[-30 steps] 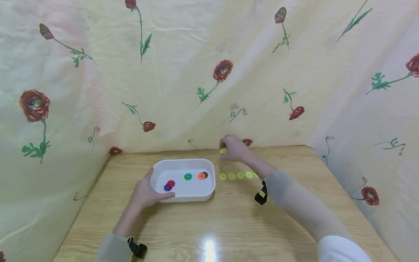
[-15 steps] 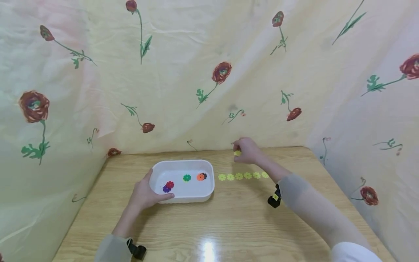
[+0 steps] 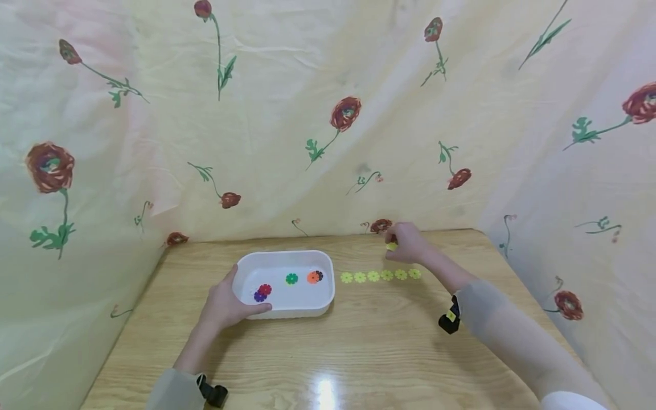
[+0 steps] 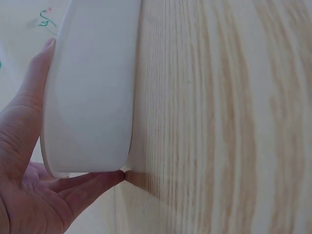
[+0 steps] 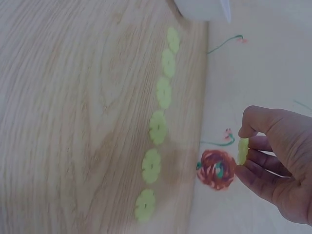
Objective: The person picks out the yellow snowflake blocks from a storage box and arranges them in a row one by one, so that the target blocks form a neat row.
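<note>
At the left end of a white plastic tub [image 3: 292, 313], my left hand [image 3: 224, 304] holds the wall, thumb along the near rim and fingers against the end. The left wrist view has these fingertips low beside the tub wall [image 4: 92, 92]. My right hand [image 3: 408, 244] pinches a yellow flower-shaped plastic disc [image 5: 242, 151] between thumb and fingers, raised over the far part of the table. In front of that hand lies a straight row of several matching yellow discs [image 3: 373, 276], running rightward from beside the tub.
Inside the tub lie flower discs in red [image 3: 265, 289], purple [image 3: 260, 296], green [image 3: 291, 279], orange [image 3: 313, 277] and black [image 3: 320, 275]. The wooden table [image 3: 287, 359] ends at a flower-print cloth [image 3: 277, 142] hanging behind and at both sides.
My right hand has moved rightward with the yellow disc, from near the row's left end to above its right end. The row's right end has come into sight. My left hand stays on the tub.
</note>
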Action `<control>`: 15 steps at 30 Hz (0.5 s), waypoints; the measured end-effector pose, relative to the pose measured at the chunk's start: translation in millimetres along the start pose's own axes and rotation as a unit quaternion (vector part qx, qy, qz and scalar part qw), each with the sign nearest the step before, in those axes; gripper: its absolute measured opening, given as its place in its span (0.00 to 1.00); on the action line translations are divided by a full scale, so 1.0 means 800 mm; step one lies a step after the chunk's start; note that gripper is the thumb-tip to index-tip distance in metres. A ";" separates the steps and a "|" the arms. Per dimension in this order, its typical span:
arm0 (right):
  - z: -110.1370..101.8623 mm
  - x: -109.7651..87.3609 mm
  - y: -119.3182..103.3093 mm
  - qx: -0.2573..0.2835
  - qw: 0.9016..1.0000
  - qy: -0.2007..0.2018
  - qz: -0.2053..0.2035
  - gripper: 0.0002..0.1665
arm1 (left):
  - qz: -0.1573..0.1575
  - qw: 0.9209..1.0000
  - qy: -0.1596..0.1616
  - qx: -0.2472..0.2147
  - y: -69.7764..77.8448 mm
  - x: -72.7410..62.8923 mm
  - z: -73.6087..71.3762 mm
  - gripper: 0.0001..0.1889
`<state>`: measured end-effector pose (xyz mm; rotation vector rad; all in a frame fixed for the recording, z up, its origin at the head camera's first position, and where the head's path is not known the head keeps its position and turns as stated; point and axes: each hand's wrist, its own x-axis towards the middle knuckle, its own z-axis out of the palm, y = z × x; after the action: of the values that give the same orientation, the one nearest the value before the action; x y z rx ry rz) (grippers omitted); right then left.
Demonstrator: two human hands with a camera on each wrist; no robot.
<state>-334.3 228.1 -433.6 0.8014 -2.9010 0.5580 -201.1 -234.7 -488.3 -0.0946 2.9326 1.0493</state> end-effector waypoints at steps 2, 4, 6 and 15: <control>-0.001 -0.004 0.004 0.000 1.000 -0.004 0.006 0.11 | -0.003 1.000 -0.001 0.002 0.000 0.000 0.000 0.75; -0.003 -0.009 0.009 0.000 1.000 -0.007 0.012 0.11 | -0.003 1.000 -0.002 0.002 0.001 0.000 -0.001 0.74; -0.004 -0.014 0.014 -0.002 1.000 -0.010 0.019 0.10 | -0.004 1.000 -0.004 0.000 0.002 0.000 0.000 0.74; -0.003 -0.034 0.037 -0.014 0.999 -0.014 0.042 0.07 | 0.002 1.000 0.003 0.006 -0.001 0.002 0.000 0.74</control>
<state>-325.8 265.9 -445.9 0.6925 -2.9735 0.5149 -202.4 -235.6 -488.6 -0.0911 2.9459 1.0348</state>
